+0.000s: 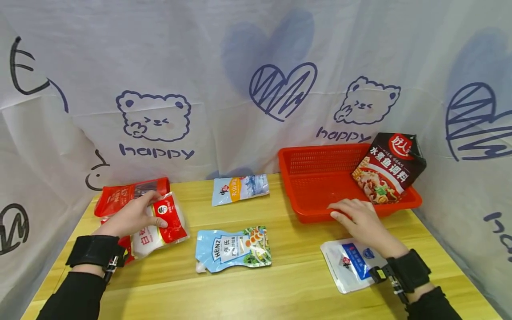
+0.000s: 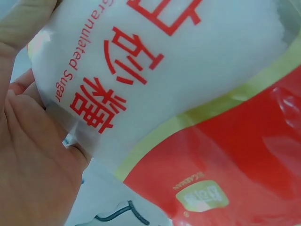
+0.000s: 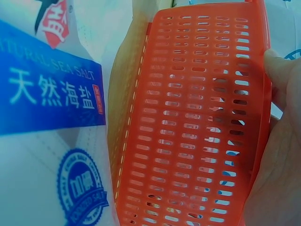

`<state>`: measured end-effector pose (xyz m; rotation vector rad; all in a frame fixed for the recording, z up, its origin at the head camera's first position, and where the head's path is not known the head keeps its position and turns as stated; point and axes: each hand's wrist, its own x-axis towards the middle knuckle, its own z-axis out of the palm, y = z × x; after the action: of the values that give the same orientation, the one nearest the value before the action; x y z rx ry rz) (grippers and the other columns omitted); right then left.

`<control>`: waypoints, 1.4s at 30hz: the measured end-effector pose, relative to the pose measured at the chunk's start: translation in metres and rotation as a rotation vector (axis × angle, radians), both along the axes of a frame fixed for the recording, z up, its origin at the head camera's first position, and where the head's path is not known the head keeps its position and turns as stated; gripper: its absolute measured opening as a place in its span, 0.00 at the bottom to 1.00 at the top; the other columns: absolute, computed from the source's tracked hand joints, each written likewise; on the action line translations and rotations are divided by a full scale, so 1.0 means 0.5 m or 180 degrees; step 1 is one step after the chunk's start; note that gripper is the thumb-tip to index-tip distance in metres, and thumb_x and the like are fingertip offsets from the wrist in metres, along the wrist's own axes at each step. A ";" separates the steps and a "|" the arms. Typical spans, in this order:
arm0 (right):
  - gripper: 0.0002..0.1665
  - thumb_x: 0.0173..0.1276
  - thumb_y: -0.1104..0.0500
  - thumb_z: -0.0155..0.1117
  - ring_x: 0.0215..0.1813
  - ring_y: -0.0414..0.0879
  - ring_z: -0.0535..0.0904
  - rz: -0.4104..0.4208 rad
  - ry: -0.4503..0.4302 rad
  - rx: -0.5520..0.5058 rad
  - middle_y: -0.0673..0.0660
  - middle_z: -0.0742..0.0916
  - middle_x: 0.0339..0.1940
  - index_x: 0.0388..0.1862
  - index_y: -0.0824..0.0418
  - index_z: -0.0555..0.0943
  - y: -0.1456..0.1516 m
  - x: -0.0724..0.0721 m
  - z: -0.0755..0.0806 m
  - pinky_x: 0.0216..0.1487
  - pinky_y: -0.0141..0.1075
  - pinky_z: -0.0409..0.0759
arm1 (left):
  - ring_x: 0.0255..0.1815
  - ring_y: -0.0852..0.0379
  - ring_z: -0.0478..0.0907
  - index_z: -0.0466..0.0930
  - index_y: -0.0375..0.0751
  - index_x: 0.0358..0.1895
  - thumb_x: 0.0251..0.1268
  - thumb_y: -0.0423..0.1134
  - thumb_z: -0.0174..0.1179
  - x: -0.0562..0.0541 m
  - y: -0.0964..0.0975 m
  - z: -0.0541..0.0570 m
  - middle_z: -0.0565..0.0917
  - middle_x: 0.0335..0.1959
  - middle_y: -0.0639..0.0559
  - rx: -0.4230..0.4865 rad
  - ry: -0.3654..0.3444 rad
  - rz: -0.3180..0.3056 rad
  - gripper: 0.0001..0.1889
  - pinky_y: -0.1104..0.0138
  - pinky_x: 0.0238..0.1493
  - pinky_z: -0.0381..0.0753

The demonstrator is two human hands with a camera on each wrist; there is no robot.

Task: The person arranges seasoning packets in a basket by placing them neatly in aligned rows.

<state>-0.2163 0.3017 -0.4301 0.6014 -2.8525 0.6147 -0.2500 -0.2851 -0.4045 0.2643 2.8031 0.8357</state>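
My left hand (image 1: 134, 218) grips a bag of granulated sugar (image 1: 150, 240), white with red ends, thumb on top near its right end. Close up in the left wrist view, the sugar bag (image 2: 155, 89) covers most of the frame, its edge against the palm. A red pouch (image 1: 132, 195) lies just behind it. Over the front rim of the red plastic basket (image 1: 316, 213) is my right hand (image 1: 358, 218), fingers loosely bent, with its thumb right at the rim. Below that hand lies a white and blue sea salt packet (image 1: 344, 266).
A dark box of fish seasoning (image 1: 386, 171) leans in the basket's right end. Mid-table lies a light blue Heinz pouch (image 1: 234, 249); behind it, near the cloth backdrop (image 1: 224, 111), is a blue and orange packet (image 1: 241, 189). Cloth hangs along both sides too.
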 end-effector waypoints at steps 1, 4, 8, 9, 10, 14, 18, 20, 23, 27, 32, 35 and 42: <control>0.17 0.80 0.53 0.61 0.60 0.59 0.77 0.0001 -0.0002 -0.0006 0.58 0.87 0.56 0.61 0.56 0.85 0.000 0.000 0.001 0.59 0.55 0.64 | 0.64 0.30 0.72 0.60 0.30 0.75 0.57 0.49 0.78 0.004 0.000 0.005 0.72 0.69 0.24 0.0000 0.0029 0.0023 0.49 0.40 0.61 0.80; 0.16 0.80 0.54 0.61 0.60 0.60 0.77 0.0003 -0.0004 -0.0007 0.58 0.87 0.56 0.60 0.57 0.85 -0.001 0.000 0.001 0.60 0.56 0.64 | 0.59 0.32 0.74 0.61 0.33 0.74 0.60 0.50 0.76 0.016 -0.001 0.018 0.74 0.65 0.27 0.0032 0.0146 0.0075 0.46 0.44 0.55 0.85; 0.16 0.80 0.54 0.62 0.60 0.60 0.77 0.0017 0.0000 -0.0019 0.57 0.87 0.56 0.60 0.56 0.85 -0.002 0.001 0.002 0.60 0.56 0.64 | 0.55 0.36 0.75 0.62 0.35 0.73 0.62 0.50 0.75 0.031 0.004 0.029 0.76 0.61 0.32 0.0093 0.0361 0.0151 0.43 0.47 0.50 0.86; 0.16 0.80 0.54 0.62 0.60 0.60 0.77 0.0021 0.0002 -0.0023 0.57 0.87 0.56 0.60 0.56 0.85 -0.002 0.001 0.002 0.60 0.56 0.64 | 0.55 0.37 0.75 0.62 0.35 0.73 0.63 0.50 0.74 0.035 0.008 0.032 0.76 0.61 0.32 0.0112 0.0408 0.0176 0.43 0.46 0.51 0.86; 0.16 0.80 0.54 0.61 0.60 0.60 0.77 0.0026 0.0014 -0.0028 0.57 0.87 0.55 0.60 0.56 0.85 -0.003 0.001 0.003 0.60 0.56 0.64 | 0.55 0.37 0.75 0.62 0.35 0.73 0.63 0.49 0.74 0.038 0.012 0.035 0.76 0.61 0.32 0.0130 0.0456 0.0201 0.42 0.45 0.52 0.85; 0.17 0.80 0.53 0.61 0.61 0.60 0.77 0.0015 -0.0021 -0.0037 0.58 0.87 0.56 0.60 0.56 0.85 -0.002 0.003 0.006 0.60 0.56 0.64 | 0.55 0.37 0.75 0.62 0.33 0.72 0.65 0.45 0.73 0.052 0.036 0.049 0.74 0.63 0.32 0.0281 0.0615 0.0285 0.40 0.44 0.53 0.85; 0.17 0.80 0.53 0.60 0.62 0.62 0.77 0.0000 -0.0074 -0.0060 0.59 0.87 0.57 0.61 0.57 0.85 0.000 0.003 0.007 0.61 0.58 0.63 | 0.55 0.37 0.74 0.62 0.32 0.71 0.66 0.41 0.73 0.063 0.066 0.062 0.74 0.64 0.32 0.0498 0.0769 0.0316 0.38 0.46 0.52 0.85; 0.17 0.81 0.52 0.60 0.63 0.62 0.77 -0.0003 -0.0079 -0.0079 0.59 0.87 0.57 0.60 0.57 0.85 0.000 0.002 0.006 0.62 0.58 0.63 | 0.56 0.36 0.74 0.62 0.32 0.72 0.66 0.41 0.73 0.069 0.081 0.068 0.74 0.65 0.32 0.0587 0.0818 0.0341 0.38 0.46 0.52 0.85; 0.17 0.81 0.51 0.60 0.63 0.62 0.77 0.0001 -0.0085 -0.0124 0.59 0.87 0.57 0.59 0.57 0.85 -0.001 0.001 0.005 0.63 0.58 0.62 | 0.56 0.37 0.75 0.60 0.32 0.74 0.66 0.41 0.73 0.076 0.103 0.077 0.74 0.67 0.31 0.0708 0.0868 0.0384 0.40 0.46 0.51 0.86; 0.17 0.81 0.51 0.59 0.63 0.62 0.76 -0.0013 -0.0125 -0.0180 0.60 0.87 0.57 0.59 0.57 0.85 -0.004 0.001 0.008 0.64 0.59 0.61 | 0.56 0.38 0.77 0.59 0.33 0.74 0.67 0.40 0.72 0.085 0.132 0.082 0.74 0.68 0.32 0.0907 0.0904 0.0418 0.40 0.46 0.51 0.86; 0.18 0.81 0.50 0.60 0.66 0.63 0.75 -0.0051 -0.0271 -0.0241 0.61 0.86 0.60 0.62 0.56 0.84 -0.003 0.002 0.012 0.68 0.62 0.59 | 0.55 0.39 0.78 0.61 0.35 0.72 0.68 0.38 0.71 0.092 0.170 0.080 0.77 0.67 0.34 0.1129 0.0976 0.0437 0.36 0.48 0.48 0.87; 0.20 0.81 0.50 0.60 0.67 0.64 0.74 -0.0054 -0.0350 -0.0304 0.62 0.85 0.62 0.65 0.56 0.83 -0.001 0.002 0.012 0.69 0.64 0.58 | 0.52 0.40 0.80 0.63 0.35 0.71 0.68 0.37 0.71 0.094 0.191 0.079 0.79 0.64 0.35 0.1224 0.1016 0.0418 0.34 0.50 0.45 0.88; 0.25 0.80 0.51 0.63 0.71 0.65 0.73 -0.0021 -0.0393 -0.0666 0.63 0.81 0.69 0.71 0.58 0.78 -0.004 -0.001 0.020 0.72 0.69 0.57 | 0.49 0.41 0.81 0.63 0.35 0.71 0.66 0.35 0.73 0.099 0.243 0.073 0.81 0.62 0.36 0.1412 0.1014 0.0336 0.35 0.52 0.43 0.89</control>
<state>-0.2170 0.2995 -0.4201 0.5365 -2.8482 0.9657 -0.2005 -0.1636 -0.3682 0.3439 2.8982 1.5667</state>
